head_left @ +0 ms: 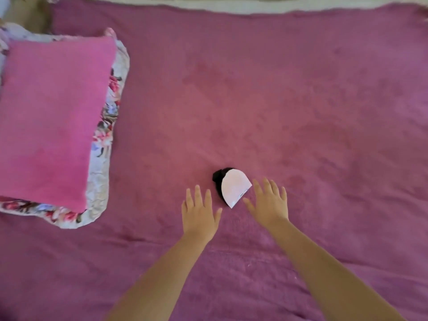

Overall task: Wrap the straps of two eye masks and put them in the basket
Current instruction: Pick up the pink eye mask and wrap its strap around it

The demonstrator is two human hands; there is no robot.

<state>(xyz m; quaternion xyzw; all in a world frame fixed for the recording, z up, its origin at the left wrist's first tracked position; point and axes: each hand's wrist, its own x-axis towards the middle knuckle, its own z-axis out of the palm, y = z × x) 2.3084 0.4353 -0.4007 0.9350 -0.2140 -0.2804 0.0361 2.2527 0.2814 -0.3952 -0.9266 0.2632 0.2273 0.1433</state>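
Note:
One folded eye mask (234, 187), pale pink with a black strap bunched at its left side, lies on the pink bedspread (278, 100). My left hand (199, 212) hovers flat just left of and below it, fingers spread, holding nothing. My right hand (269, 201) is flat just right of the mask, fingers apart, its thumb close to the mask's lower tip. Neither hand grips the mask. No second mask and no basket are in view.
A bright pink pillow (51, 119) rests on a floral pillow (104, 144) at the left of the bed. The far edge of the bedspread (231, 8) runs along the top, with a pale strip beyond it.

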